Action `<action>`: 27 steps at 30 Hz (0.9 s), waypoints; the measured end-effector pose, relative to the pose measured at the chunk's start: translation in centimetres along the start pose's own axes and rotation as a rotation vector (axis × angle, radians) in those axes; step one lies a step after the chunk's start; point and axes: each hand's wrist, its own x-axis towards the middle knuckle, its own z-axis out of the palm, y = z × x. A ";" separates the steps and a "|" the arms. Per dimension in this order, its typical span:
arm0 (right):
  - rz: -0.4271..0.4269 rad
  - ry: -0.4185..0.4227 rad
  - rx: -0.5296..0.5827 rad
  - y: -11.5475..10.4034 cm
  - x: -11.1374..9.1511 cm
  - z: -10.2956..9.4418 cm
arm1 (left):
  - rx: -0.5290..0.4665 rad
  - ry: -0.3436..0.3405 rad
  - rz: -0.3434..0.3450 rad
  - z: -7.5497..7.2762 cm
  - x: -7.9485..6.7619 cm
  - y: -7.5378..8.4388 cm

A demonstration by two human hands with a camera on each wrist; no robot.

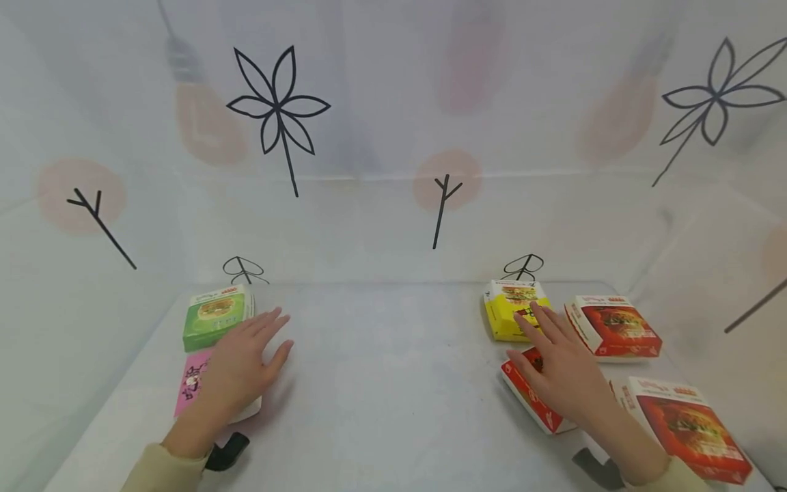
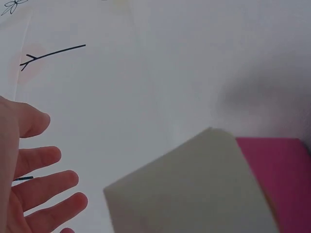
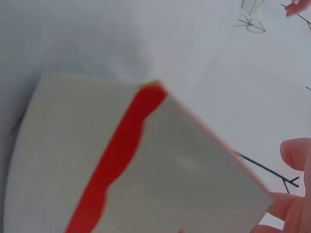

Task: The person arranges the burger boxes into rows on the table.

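Note:
My left hand [image 1: 236, 369] hovers with fingers spread over a pink-and-white box [image 1: 187, 388], covering much of it in the head view. Just beyond its fingers lies a green burger box [image 1: 212, 318]. In the left wrist view, the pink-and-white box [image 2: 194, 189] shows a pale face, and the fingers stand apart from it. On the other side, my right hand [image 1: 565, 369] is spread above a red-and-white burger box [image 1: 535, 403], partly hiding it. Its fingertips overlap a yellow burger box [image 1: 501, 318]. A white face with a red strip [image 3: 116, 145] fills much of the right wrist view.
Two more red burger boxes lie at the right, one farther back [image 1: 615, 328] and one nearer [image 1: 691, 430]. A white table [image 1: 381, 383] spans between the hands. White printed cloth [image 1: 369, 225] hangs behind and at both sides. Black straps [image 1: 227, 451] show by the wrists.

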 end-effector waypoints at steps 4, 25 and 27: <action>0.019 -0.024 0.045 -0.8 0.6 0.0 | -0.003 0.014 -0.040 -1.2 0.1 -0.4; 0.016 -0.029 0.273 -3.3 1.0 1.7 | -0.033 -0.265 -0.247 -6.5 1.1 -9.9; 0.015 -0.023 0.295 -3.6 1.0 1.9 | -0.062 -0.292 -0.284 -5.9 1.2 -11.2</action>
